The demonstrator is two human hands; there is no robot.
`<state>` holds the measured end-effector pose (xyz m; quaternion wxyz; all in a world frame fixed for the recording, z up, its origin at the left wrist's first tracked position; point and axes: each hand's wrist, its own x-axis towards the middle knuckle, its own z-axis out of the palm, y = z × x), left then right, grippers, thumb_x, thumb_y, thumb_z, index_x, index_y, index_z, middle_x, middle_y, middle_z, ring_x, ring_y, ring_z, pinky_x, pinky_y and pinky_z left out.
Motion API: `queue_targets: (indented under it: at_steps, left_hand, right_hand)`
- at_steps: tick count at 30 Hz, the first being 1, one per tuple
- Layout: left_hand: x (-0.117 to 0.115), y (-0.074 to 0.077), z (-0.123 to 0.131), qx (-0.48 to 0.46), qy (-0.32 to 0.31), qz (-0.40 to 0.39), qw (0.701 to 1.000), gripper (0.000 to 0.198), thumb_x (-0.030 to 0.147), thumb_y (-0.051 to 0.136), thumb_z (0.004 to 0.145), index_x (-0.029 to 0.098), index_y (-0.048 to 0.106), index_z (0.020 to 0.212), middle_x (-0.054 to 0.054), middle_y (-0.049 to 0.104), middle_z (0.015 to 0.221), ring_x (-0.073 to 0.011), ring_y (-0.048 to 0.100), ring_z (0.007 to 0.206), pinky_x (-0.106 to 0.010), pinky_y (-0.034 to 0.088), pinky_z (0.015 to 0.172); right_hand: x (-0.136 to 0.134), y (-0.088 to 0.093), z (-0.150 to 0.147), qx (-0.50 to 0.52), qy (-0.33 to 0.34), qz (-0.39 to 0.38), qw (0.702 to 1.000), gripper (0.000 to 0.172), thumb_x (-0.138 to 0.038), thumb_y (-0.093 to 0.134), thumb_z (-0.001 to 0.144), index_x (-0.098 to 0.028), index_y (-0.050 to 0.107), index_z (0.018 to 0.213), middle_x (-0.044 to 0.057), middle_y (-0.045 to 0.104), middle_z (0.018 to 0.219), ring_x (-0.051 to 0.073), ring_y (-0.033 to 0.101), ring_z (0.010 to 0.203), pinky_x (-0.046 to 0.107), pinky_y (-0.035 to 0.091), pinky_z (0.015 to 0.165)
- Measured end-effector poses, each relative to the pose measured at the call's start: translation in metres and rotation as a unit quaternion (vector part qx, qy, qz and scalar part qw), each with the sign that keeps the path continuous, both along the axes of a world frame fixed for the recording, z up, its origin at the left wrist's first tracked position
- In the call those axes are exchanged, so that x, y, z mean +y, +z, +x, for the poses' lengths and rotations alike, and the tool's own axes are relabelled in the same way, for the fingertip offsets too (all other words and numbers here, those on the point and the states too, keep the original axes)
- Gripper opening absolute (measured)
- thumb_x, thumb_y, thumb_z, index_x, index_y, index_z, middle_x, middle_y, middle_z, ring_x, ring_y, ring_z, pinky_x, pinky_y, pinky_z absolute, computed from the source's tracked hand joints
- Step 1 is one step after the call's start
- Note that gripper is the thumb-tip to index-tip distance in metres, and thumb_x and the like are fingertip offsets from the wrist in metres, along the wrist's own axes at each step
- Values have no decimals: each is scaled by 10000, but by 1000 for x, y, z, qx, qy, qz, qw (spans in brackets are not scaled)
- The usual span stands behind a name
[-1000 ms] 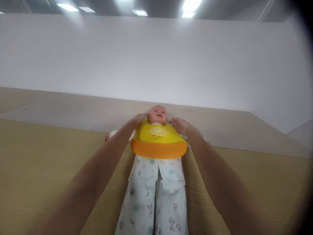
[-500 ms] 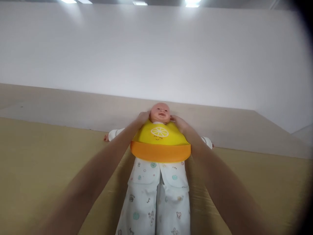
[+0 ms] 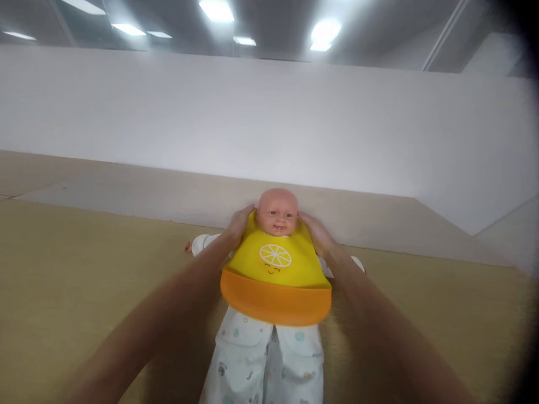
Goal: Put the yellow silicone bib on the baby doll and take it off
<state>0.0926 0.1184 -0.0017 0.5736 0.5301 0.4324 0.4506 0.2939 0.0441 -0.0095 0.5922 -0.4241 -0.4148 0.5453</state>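
Note:
A baby doll [image 3: 278, 210] in white printed clothes [image 3: 248, 348] lies on its back, arms out to the sides. Over its chest is a yellow bib [image 3: 275, 255] with a white citrus slice, a smiling face and an orange catch pocket [image 3: 275, 296] at the bottom. At the bib's upper left edge, my left hand [image 3: 242, 220] grips beside the doll's neck. My right hand [image 3: 314, 231] does the same at the upper right edge. Fingertips of both hands disappear behind the neck, so the bib's strap ends are hidden.
A tan surface [image 3: 84, 280] lies under the doll. Beyond it runs a greyish strip [image 3: 168, 193], then a white wall [image 3: 252, 112]. Lit ceiling panels [image 3: 217, 10] show above.
The doll's head has come up and its face now points more toward me. The bib and both hands sit lower in view, and more ceiling shows as my view tilts up.

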Motion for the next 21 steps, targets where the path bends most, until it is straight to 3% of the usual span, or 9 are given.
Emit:
queue_targets:
  at_steps: [4, 8, 14, 21]
  left_hand:
    - [-46, 7, -21, -78, -85, -110, 987, 489, 531, 615, 711, 135, 687, 990, -89, 737, 785, -271, 679, 713, -352, 511, 683]
    - [-81, 12, -45, -134, -164, -176, 961, 488, 514, 565, 783, 164, 669, 1107, -102, 746, 944, -287, 696, 819, -368, 519, 746]
    - [-113, 10, -61, -191, -173, -180, 949, 460, 459, 543, 835, 171, 647, 1178, -89, 721, 1078, -294, 673, 954, -380, 505, 829]
    - [-138, 13, -65, -218, -148, -181, 947, 424, 429, 549, 837, 177, 665, 1158, -63, 729, 1061, -282, 662, 986, -367, 480, 889]
  right_hand:
    - [-45, 0, -11, 31, 18, -4, 999, 360, -435, 670, 750, -225, 652, 1041, 38, 627, 1230, 257, 571, 1134, 329, 482, 875]
    - [-79, -4, -26, 48, 41, -3, 998, 394, -454, 666, 764, -243, 641, 1095, 40, 579, 1300, 273, 517, 1212, 389, 425, 995]
    - [-117, -15, -39, 74, 50, -5, 996, 481, -499, 652, 790, -287, 583, 1216, 43, 543, 1345, 256, 490, 1246, 416, 373, 1052]
    - [-144, -19, -41, 84, 33, -5, 996, 394, -486, 624, 816, -365, 601, 1190, 4, 537, 1351, 234, 479, 1260, 405, 393, 1033]
